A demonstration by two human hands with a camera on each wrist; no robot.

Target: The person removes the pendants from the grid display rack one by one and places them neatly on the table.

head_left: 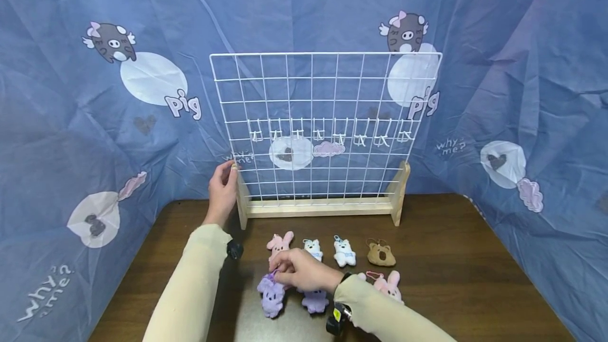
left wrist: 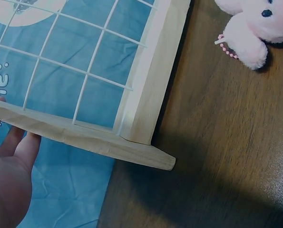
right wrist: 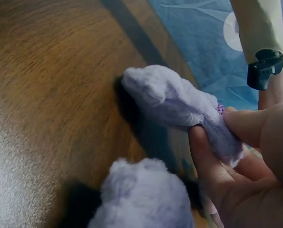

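Note:
My left hand [head_left: 222, 189] grips the top of the left wooden upright of a display stand [head_left: 318, 208] that bears a white wire grid [head_left: 323, 88]. In the left wrist view its fingers [left wrist: 28, 148] lie against that wooden upright. My right hand [head_left: 306, 271] pinches a purple plush keychain [head_left: 272, 297] near the purple chain at its top. The right wrist view shows thumb and fingers on either side of the plush [right wrist: 172, 102], its lower end tilted toward the table. A second purple plush keychain [head_left: 315, 301] lies just below the right hand, partly covered by it.
Several white hooks [head_left: 339, 139] hang in a row on the grid. Behind the right hand lie a pink plush [head_left: 280, 244], two white plushes [head_left: 344, 253] and a brown one [head_left: 381, 254]. Another pink plush [head_left: 390, 288] is partly behind the right sleeve. Blue printed cloth [head_left: 166, 41] surrounds the brown table [head_left: 451, 257].

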